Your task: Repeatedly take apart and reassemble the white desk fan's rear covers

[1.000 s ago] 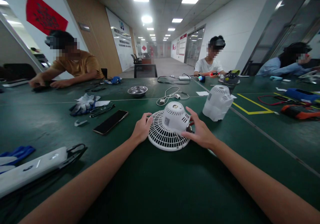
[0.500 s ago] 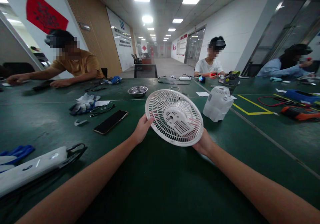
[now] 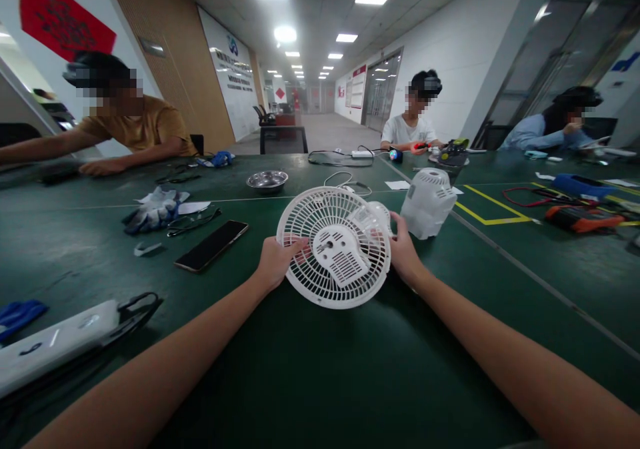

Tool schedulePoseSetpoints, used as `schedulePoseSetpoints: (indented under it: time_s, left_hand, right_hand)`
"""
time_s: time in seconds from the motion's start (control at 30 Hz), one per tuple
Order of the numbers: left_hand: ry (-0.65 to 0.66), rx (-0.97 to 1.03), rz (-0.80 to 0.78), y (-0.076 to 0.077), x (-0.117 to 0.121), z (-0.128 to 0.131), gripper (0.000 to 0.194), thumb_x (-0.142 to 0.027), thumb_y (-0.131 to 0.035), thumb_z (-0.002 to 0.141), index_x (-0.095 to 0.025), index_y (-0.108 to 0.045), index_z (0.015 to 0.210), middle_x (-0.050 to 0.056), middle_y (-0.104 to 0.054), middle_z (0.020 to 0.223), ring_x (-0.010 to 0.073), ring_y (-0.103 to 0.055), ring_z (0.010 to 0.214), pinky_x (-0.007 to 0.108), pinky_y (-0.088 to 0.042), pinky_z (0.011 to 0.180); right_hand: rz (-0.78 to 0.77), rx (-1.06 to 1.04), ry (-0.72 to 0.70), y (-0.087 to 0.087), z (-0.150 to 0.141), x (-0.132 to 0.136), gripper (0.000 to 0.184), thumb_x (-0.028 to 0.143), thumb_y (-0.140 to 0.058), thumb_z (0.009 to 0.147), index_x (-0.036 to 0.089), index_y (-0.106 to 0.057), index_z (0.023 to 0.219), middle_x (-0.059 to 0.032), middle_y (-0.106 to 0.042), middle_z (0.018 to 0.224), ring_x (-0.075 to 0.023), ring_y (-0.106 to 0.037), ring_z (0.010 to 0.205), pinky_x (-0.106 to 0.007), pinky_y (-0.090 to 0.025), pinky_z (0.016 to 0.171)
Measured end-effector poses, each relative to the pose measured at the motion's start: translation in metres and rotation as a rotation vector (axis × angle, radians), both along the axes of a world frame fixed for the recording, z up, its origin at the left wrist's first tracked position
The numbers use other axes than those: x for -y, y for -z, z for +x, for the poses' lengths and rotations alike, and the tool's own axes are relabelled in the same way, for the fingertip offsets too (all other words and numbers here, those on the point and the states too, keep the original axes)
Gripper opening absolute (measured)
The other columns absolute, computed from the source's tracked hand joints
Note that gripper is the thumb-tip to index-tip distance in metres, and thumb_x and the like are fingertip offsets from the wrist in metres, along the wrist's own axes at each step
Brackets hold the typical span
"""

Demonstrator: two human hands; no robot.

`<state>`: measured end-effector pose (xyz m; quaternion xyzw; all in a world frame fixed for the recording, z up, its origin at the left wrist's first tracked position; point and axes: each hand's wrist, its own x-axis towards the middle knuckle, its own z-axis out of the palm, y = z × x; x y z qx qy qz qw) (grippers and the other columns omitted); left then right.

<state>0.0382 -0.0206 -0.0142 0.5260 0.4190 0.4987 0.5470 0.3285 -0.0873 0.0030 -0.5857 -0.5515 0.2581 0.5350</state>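
Note:
A round white fan grille (image 3: 341,262) is held tilted above the table, its slotted centre plate and small shaft facing me. My left hand (image 3: 274,262) grips its left rim, thumb over the front and fingers partly hidden behind the slats. At the right side my right hand (image 3: 404,249) is closed around the grille's edge and a rounded white part (image 3: 383,217) behind it. What that rear part is, I cannot tell. Just beyond my right hand stands a translucent white plastic housing (image 3: 429,205), upright on the green table (image 3: 320,382).
A phone (image 3: 211,245), gloves (image 3: 155,210) and a long white device (image 3: 60,345) lie to the left. Behind the grille are a metal bowl (image 3: 267,181) and a white cable (image 3: 345,181). An orange meter (image 3: 583,218) lies right. Several people sit around the table.
The grille has turned and shifted slightly left and down. My right hand has moved from its lower right rim up to the right side, where the rounded rear part now shows.

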Motion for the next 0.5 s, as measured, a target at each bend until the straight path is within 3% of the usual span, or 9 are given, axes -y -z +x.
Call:
schedulePoseSetpoints:
  time_s: [0.1, 0.17, 0.3, 0.4, 0.5]
  left_hand:
    - [-0.022, -0.013, -0.026, -0.002, 0.0, -0.001, 0.026, -0.029, -0.087, 0.073, -0.011, -0.076, 0.089, 0.008, -0.078, 0.078, 0.022, -0.075, 0.068, 0.037, -0.064, 0.066]
    - [-0.029, -0.033, -0.026, -0.004, -0.001, -0.002, 0.023, -0.028, -0.086, 0.075, -0.011, -0.076, 0.089, 0.008, -0.078, 0.078, 0.0225, -0.075, 0.068, 0.037, -0.064, 0.066]
    - [0.027, -0.074, -0.03, -0.007, -0.003, -0.007, 0.017, -0.025, -0.082, 0.079, -0.013, -0.076, 0.089, 0.008, -0.078, 0.08, 0.0224, -0.076, 0.072, 0.038, -0.064, 0.071]
    - [0.068, -0.109, -0.035, -0.008, -0.004, -0.011, 0.016, -0.024, -0.081, 0.081, -0.014, -0.076, 0.092, 0.008, -0.079, 0.082, 0.023, -0.077, 0.075, 0.04, -0.064, 0.075]
    - [0.065, -0.136, -0.03, -0.008, -0.005, -0.013, 0.016, -0.025, -0.081, 0.08, -0.015, -0.075, 0.092, 0.008, -0.079, 0.083, 0.0237, -0.077, 0.077, 0.04, -0.063, 0.076]
  right_hand:
    - [0.074, 0.436, 0.207, -0.005, 0.033, -0.005, 0.076, 0.05, -0.072, 0.077, 0.026, -0.046, 0.145, -0.0121, -0.064, 0.122, -0.0336, -0.065, 0.102, -0.059, -0.05, 0.098]
    - [0.04, 0.595, 0.279, -0.006, 0.047, -0.006, 0.075, 0.044, -0.074, 0.074, 0.024, -0.049, 0.142, -0.0156, -0.058, 0.125, -0.037, -0.061, 0.108, -0.061, -0.048, 0.1]
    - [-0.009, 0.692, 0.289, -0.007, 0.054, -0.007, 0.068, 0.038, -0.074, 0.074, 0.023, -0.053, 0.138, -0.0149, -0.053, 0.119, -0.0365, -0.059, 0.107, -0.059, -0.049, 0.1]
    - [0.181, 0.687, 0.396, -0.013, 0.061, -0.007, 0.056, 0.04, -0.068, 0.08, 0.022, -0.055, 0.132, -0.0151, -0.052, 0.122, -0.0352, -0.055, 0.116, -0.055, -0.046, 0.105]
    - [0.364, 0.633, 0.622, -0.017, 0.083, -0.009, 0.063, 0.039, -0.068, 0.079, 0.019, -0.049, 0.136, -0.0175, -0.052, 0.131, -0.0351, -0.049, 0.126, -0.052, -0.043, 0.108]
